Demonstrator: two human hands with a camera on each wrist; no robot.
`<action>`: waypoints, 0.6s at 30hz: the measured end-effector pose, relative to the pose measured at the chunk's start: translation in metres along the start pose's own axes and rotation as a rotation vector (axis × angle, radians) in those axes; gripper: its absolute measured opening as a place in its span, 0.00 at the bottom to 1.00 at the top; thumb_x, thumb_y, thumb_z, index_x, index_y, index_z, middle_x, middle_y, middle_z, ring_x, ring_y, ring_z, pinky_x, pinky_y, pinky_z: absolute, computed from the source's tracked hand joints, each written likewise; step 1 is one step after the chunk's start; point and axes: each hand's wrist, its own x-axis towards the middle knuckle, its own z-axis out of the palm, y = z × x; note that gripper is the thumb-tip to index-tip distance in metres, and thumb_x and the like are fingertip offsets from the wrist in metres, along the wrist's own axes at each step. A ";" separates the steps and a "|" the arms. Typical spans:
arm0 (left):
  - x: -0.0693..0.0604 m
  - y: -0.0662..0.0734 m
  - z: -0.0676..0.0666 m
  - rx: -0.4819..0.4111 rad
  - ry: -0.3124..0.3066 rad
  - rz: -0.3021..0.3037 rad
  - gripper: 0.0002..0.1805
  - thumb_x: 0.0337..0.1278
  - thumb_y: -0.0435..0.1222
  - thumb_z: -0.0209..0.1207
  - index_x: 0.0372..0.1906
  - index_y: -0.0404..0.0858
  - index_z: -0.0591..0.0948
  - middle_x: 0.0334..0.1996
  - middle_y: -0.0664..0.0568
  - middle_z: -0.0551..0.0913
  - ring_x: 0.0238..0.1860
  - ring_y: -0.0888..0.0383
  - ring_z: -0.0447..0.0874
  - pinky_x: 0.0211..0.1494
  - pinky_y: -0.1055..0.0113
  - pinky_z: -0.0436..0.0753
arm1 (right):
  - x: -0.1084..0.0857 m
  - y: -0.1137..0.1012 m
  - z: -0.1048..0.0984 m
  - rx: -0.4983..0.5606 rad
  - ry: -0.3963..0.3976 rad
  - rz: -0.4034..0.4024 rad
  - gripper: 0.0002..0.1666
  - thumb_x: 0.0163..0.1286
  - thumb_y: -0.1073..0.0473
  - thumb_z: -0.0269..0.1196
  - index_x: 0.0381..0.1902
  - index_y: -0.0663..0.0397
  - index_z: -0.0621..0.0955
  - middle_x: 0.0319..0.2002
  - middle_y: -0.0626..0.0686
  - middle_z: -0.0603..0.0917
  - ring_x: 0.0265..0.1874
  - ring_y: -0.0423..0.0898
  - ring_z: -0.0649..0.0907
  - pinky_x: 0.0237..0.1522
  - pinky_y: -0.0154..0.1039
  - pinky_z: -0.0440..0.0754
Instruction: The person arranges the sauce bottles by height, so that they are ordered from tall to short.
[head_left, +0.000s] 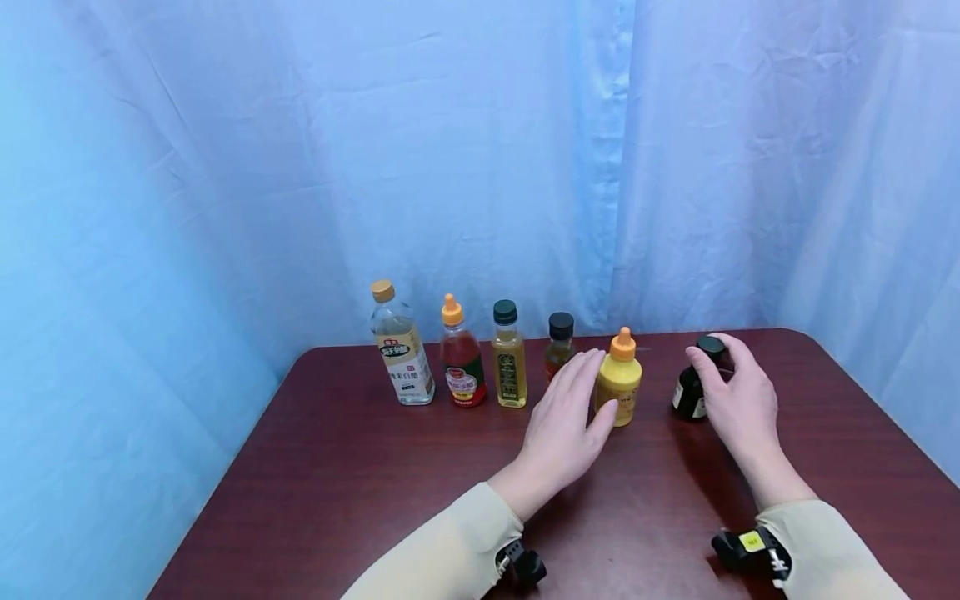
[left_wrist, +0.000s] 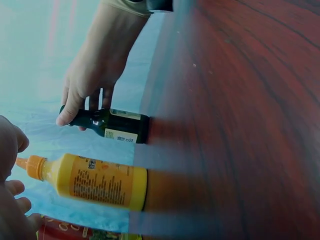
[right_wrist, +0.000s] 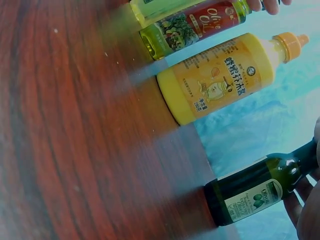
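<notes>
In the head view my right hand [head_left: 741,404] grips a dark green olive oil bottle [head_left: 688,398] by its neck and cap. Its base is at the tabletop in the right wrist view, where the olive oil bottle [right_wrist: 255,195] shows its pale label. My left hand [head_left: 566,421] is beside a yellow squeeze bottle [head_left: 618,390] with an orange nozzle cap, its fingers extended and holding nothing. Behind those fingers, partly hidden, stands a small black-capped bottle [head_left: 561,327]; the right wrist view shows a red "Olive Oil" label on the bottle [right_wrist: 197,27] next to the yellow one.
Left of my hands, in a row, stand a green-capped oil bottle [head_left: 511,367], a red sauce bottle [head_left: 462,367] and a clear vinegar bottle [head_left: 405,362] with a tan cap. They stand near the back edge of the dark red table [head_left: 360,483]. A light blue curtain [head_left: 465,167] hangs behind.
</notes>
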 end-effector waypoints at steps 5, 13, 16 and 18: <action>-0.011 -0.007 -0.008 0.062 -0.009 0.053 0.37 0.82 0.45 0.64 0.86 0.43 0.66 0.84 0.52 0.67 0.86 0.56 0.60 0.84 0.55 0.65 | -0.001 -0.002 0.001 -0.009 -0.006 0.003 0.36 0.84 0.35 0.62 0.75 0.53 0.77 0.63 0.68 0.85 0.65 0.67 0.81 0.61 0.69 0.73; -0.024 -0.022 -0.020 0.125 -0.033 0.066 0.37 0.82 0.46 0.63 0.86 0.43 0.66 0.84 0.50 0.67 0.86 0.53 0.59 0.85 0.54 0.63 | -0.005 -0.008 0.004 -0.042 0.005 0.002 0.33 0.83 0.35 0.63 0.72 0.49 0.80 0.58 0.61 0.88 0.49 0.39 0.81 0.51 0.44 0.73; -0.028 -0.028 -0.024 0.154 -0.029 0.075 0.37 0.82 0.46 0.64 0.86 0.42 0.67 0.84 0.50 0.68 0.86 0.53 0.60 0.85 0.54 0.64 | -0.007 -0.013 0.005 -0.039 0.004 -0.011 0.32 0.82 0.35 0.65 0.72 0.48 0.81 0.57 0.61 0.89 0.47 0.35 0.80 0.49 0.39 0.72; -0.030 -0.031 -0.026 0.179 -0.027 0.080 0.36 0.82 0.46 0.64 0.85 0.42 0.68 0.83 0.49 0.68 0.86 0.52 0.60 0.85 0.54 0.64 | -0.008 -0.016 0.006 -0.040 -0.002 -0.022 0.32 0.82 0.35 0.65 0.72 0.47 0.81 0.57 0.61 0.89 0.48 0.39 0.81 0.49 0.40 0.73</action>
